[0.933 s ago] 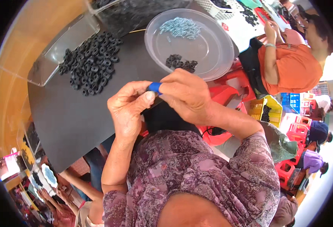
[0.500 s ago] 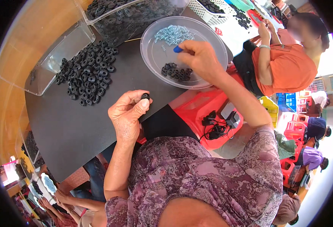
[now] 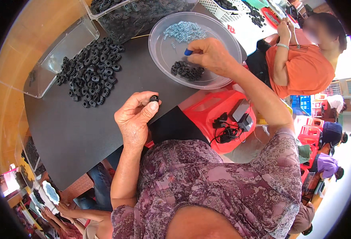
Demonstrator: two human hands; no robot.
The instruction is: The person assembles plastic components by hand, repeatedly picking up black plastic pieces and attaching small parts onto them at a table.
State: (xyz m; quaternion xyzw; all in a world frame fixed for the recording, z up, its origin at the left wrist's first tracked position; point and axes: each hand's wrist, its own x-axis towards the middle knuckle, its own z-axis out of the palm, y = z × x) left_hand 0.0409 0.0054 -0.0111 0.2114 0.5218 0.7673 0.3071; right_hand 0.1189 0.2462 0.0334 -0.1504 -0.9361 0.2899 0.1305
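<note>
My left hand (image 3: 134, 115) is closed, pinching a small black plastic part (image 3: 154, 98) between thumb and fingers, its round opening facing up. Over the round clear plastic tub (image 3: 158, 59) is my right hand (image 3: 212, 57), its fingers bent together and a blue finger cover (image 3: 188, 52) on one fingertip. Whatever its fingertips hold, if anything, is too small to make out. Inside the tub, light blue coil springs (image 3: 184, 32) are heaped at the far side, one spring lying apart from them. Small black pieces (image 3: 186, 71) form a pile at the tub's near side.
A heap of black plastic parts (image 3: 89, 75) lies on the dark table (image 3: 79, 135), beside a tipped clear container (image 3: 65, 51). Behind stands a clear bin (image 3: 143, 20) of black parts. A red stool (image 3: 207, 107) bears cables and a grey box. A person in orange (image 3: 299, 67) sits at right.
My right hand stays over the tub, its fingers drawn slightly closer together. My left hand keeps the black part almost in place. The view has shifted slightly.
</note>
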